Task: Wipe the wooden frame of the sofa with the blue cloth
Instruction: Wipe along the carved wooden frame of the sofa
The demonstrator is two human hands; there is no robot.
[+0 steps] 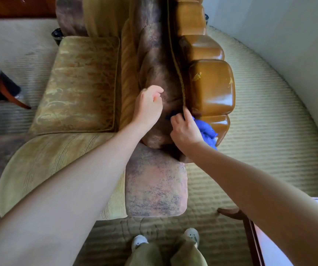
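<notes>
Forearms fill the foreground. Right hand [186, 129] bunches the blue cloth [206, 131], fingers curled round it, pressed where the wooden frame [210, 87] meets the upholstery. Left hand [150, 106] rests loosely curled on the padded back [160, 73], holding nothing. Frame's long axis runs away from the body; unwiped lobes lie beyond the right hand, which is the nearer one.
</notes>
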